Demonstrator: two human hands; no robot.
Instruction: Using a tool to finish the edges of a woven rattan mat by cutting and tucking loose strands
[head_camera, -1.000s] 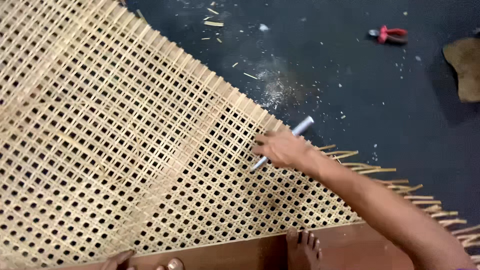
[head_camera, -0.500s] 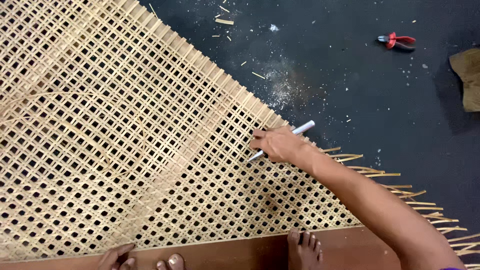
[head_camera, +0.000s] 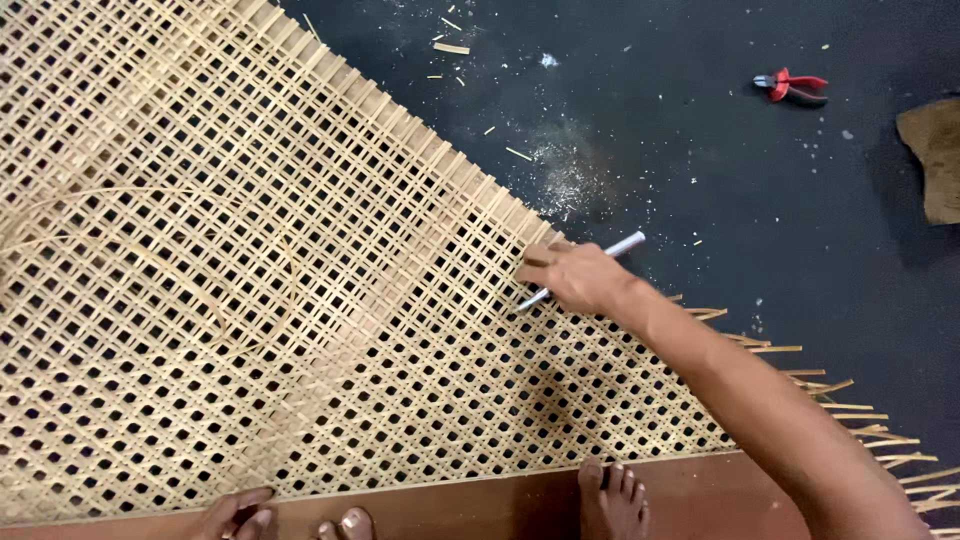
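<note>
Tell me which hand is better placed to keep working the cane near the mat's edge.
Probably the right hand: it grips the metal tool, whose tip rests on the woven cane mat at its edge. The left hand only shows fingers at the bottom, on the wooden frame.

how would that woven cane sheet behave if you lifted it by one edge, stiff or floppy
The woven cane sheet would probably sag and flex rather than stay flat: it is thin open lattice, mostly holes. It likely feels light for its spread. The loose strand ends fringing its right edge look brittle and could snag or fray. The right hand presses a slim metal tool at that edge.
</note>
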